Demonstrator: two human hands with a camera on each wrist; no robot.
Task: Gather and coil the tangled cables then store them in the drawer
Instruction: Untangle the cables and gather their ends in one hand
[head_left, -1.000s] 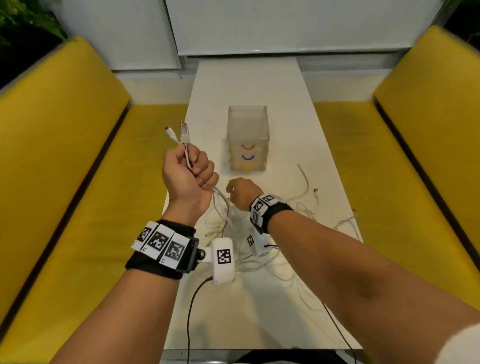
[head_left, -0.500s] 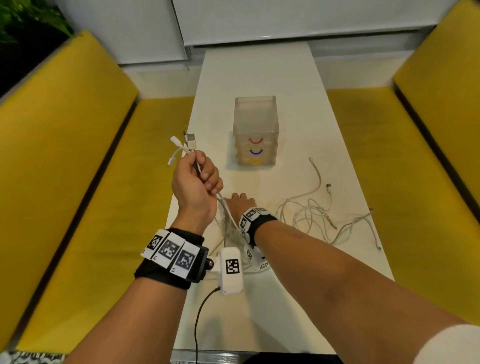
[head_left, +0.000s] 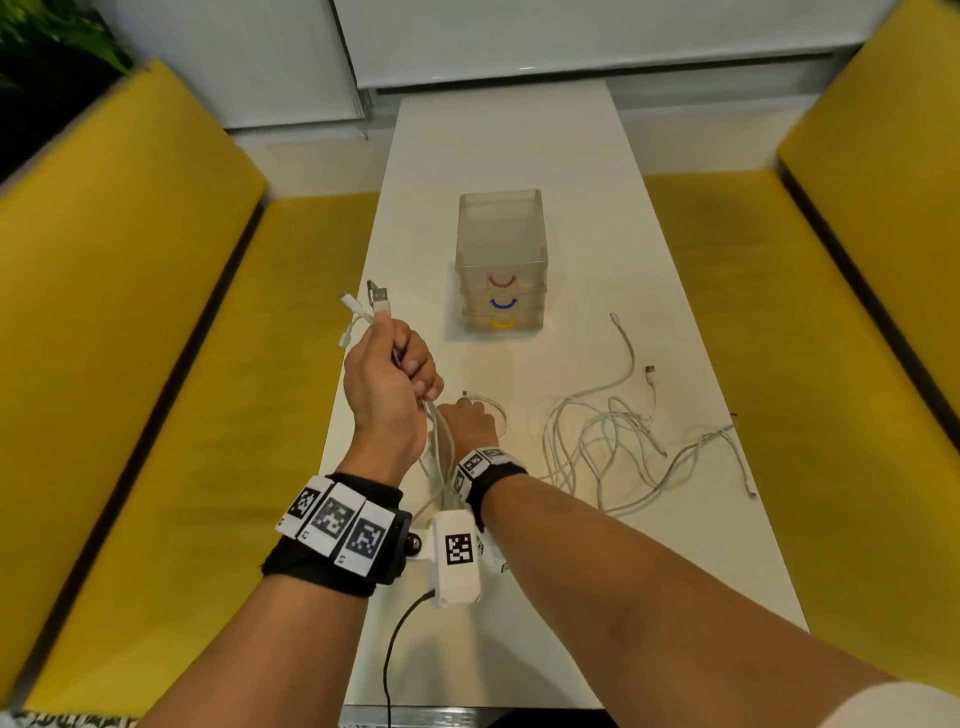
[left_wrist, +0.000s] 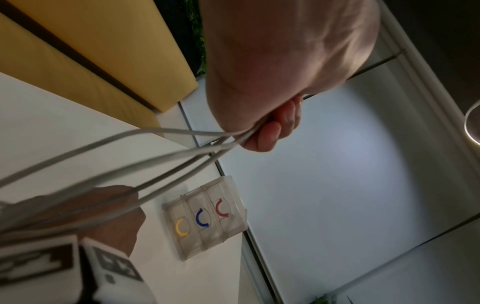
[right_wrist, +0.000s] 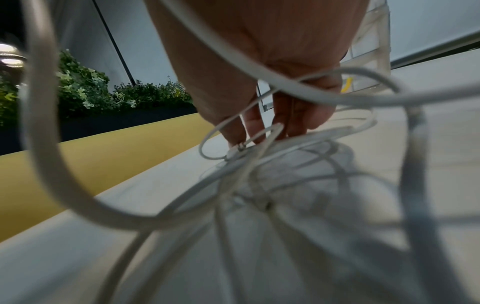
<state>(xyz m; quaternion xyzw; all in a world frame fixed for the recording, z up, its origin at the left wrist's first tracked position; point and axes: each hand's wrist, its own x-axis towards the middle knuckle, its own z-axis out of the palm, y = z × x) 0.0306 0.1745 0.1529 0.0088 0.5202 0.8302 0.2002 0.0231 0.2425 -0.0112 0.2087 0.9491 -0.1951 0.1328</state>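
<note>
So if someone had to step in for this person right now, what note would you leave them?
Left hand: raised, gripping a bunch of white cables with plugs sticking out on top.
Right hand: down on the table, fingers at a cable plug there.
Loose tangle: on the table to the right.
Drawer unit: all three drawers closed.
Done: nothing coiled or stored.
Left: gather, coil, open a drawer, store.

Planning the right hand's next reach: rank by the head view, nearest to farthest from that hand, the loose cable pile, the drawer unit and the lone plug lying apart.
1. Loose cable pile, just right of the right hand.
2. Drawer unit, ahead of it.
3. Lone plug, far right.
</note>
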